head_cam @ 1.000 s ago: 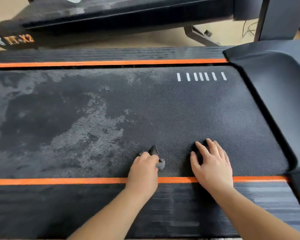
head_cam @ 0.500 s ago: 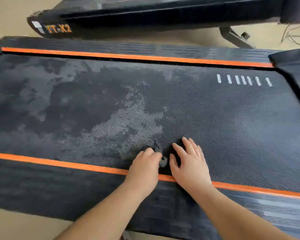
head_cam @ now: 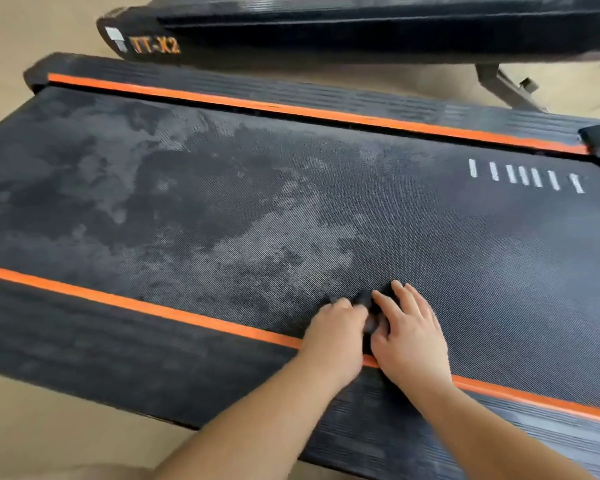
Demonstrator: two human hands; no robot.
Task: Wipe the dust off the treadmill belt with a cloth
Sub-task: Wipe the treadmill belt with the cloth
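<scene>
The black treadmill belt fills the view, with pale dust patches over its left and middle and a darker surface to the right. A small dark cloth lies bunched on the belt near the front orange stripe. My left hand is closed on the cloth's left part. My right hand lies flat beside it, fingers spread on the cloth's right part. Most of the cloth is hidden under both hands.
Orange stripes edge the belt at front and back, with ribbed black side rails outside them. A second black treadmill marked TT-X2 stands behind. Beige floor shows at the left and front. Several white marks sit at the belt's right.
Both hands have slid left along the belt with the cloth, and the right hand has closed in next to the left. The view has swung left.
</scene>
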